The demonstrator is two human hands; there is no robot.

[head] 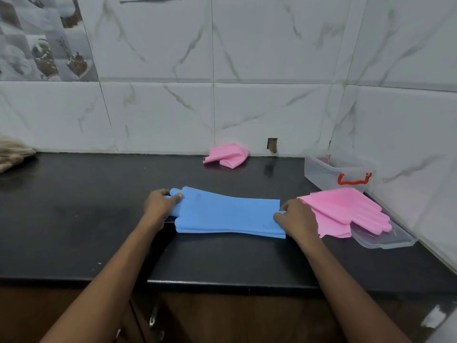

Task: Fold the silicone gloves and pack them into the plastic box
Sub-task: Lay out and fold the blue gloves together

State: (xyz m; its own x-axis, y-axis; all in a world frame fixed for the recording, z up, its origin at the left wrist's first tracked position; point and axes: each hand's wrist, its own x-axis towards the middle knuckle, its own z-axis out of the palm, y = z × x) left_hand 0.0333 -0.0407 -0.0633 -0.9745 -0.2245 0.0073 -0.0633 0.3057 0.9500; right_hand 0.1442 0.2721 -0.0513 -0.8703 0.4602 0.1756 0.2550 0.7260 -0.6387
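A blue silicone glove [227, 214] lies flat across the black counter [99, 219], fingers to the left and cuff to the right. My left hand [159, 205] grips its finger end. My right hand [295, 219] pinches the cuff edge. A pink glove [346, 211] with bristles lies just right of my right hand, partly on a clear lid [385, 240]. Another pink glove [226, 154] sits crumpled at the back by the wall. The clear plastic box [336, 175] with a red clasp stands open in the back right corner.
Marble-look tiled walls close off the back and the right side. A brownish cloth [14, 153] lies at the counter's far left. The counter's front edge [222, 284] runs below my forearms, with cabinet doors underneath.
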